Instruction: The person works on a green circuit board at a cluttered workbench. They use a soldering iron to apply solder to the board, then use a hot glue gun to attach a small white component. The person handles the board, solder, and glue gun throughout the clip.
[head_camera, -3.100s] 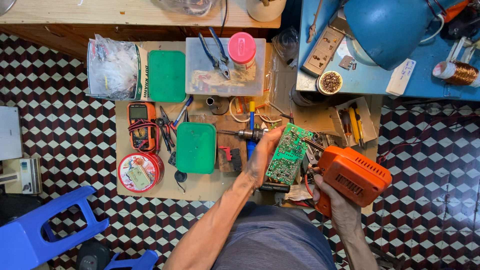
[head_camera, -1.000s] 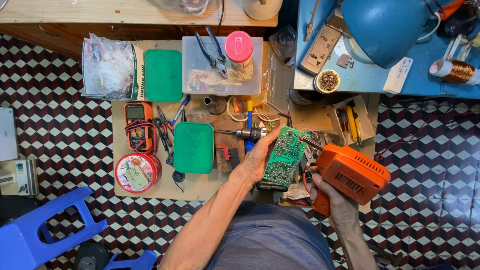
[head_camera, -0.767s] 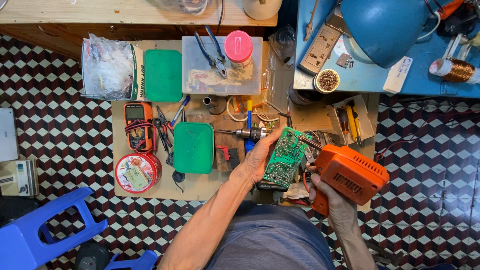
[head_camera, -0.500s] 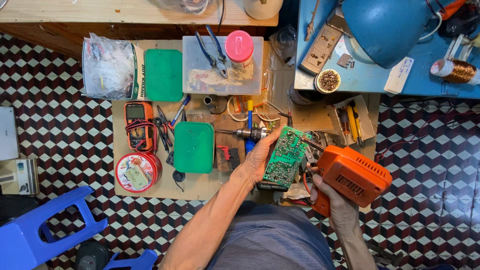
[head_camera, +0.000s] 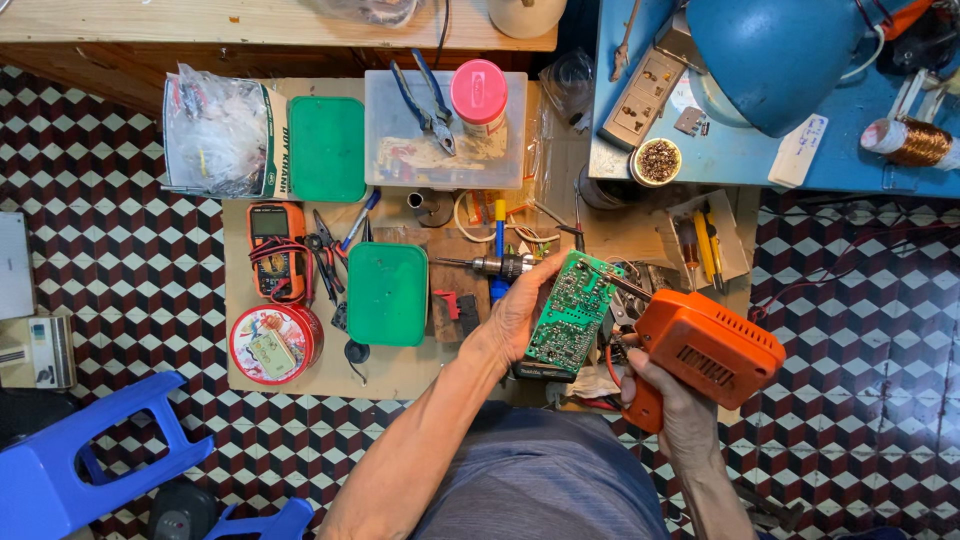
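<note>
Left hand (head_camera: 515, 315): I see its fingers clamped on the board (head_camera: 566, 312), tilted up to face the tip.
Right hand (head_camera: 672, 410): fingers wrapped round the soldering gun (head_camera: 705, 350), at the board's 3 o'clock.
Drill (head_camera: 495, 266): on the table (head_camera: 400, 372), 11 o'clock of the board.

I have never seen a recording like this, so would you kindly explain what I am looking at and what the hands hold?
This is one view from a camera worn on a person's head, looking straight down at their lap and a low wooden board on a tiled floor. The left hand holds a green circuit board up by its edge. The right hand has its grip on an orange pistol-shaped soldering gun, its tip toward the circuit board. On the wooden board lie an orange multimeter, two green lids, a round red tin and a clear box with pliers on top.
</note>
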